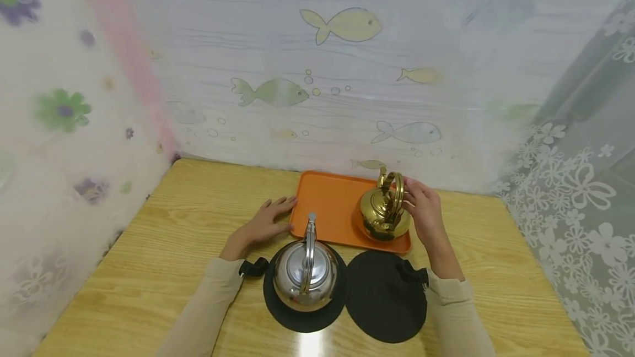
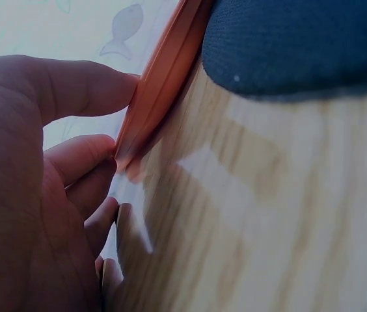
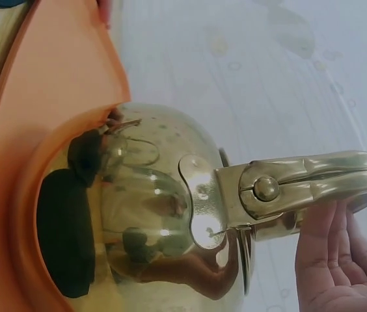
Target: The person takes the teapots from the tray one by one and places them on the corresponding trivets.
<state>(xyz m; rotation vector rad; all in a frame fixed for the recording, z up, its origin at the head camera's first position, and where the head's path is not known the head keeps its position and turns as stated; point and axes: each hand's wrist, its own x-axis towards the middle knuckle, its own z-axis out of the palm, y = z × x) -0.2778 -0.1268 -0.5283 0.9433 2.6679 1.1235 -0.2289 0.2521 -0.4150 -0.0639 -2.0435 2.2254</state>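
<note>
A gold kettle [image 1: 379,219] with an arched handle sits upright at the right end of an orange tray [image 1: 324,197]. My right hand [image 1: 421,205] is beside the kettle's handle, its fingertips up against the inner side of the arch [image 3: 359,162]. In the right wrist view those fingers [image 3: 320,244] are nearly straight, and the thumb is mostly cut off. At the tray's left end my left hand [image 1: 265,222] lies with thumb and fingers spread apart, tips touching the rim [image 2: 148,107]. A silver kettle [image 1: 302,277] stands just in front of the tray, near my left forearm.
Beneath the silver kettle is a round black mat [image 1: 270,299]. A second round black mat [image 1: 387,304] lies to its right, partly under my right wrist's strap. The wooden table [image 1: 198,225] backs onto a fish-patterned curtain [image 1: 278,142], with lace [image 1: 590,225] at right.
</note>
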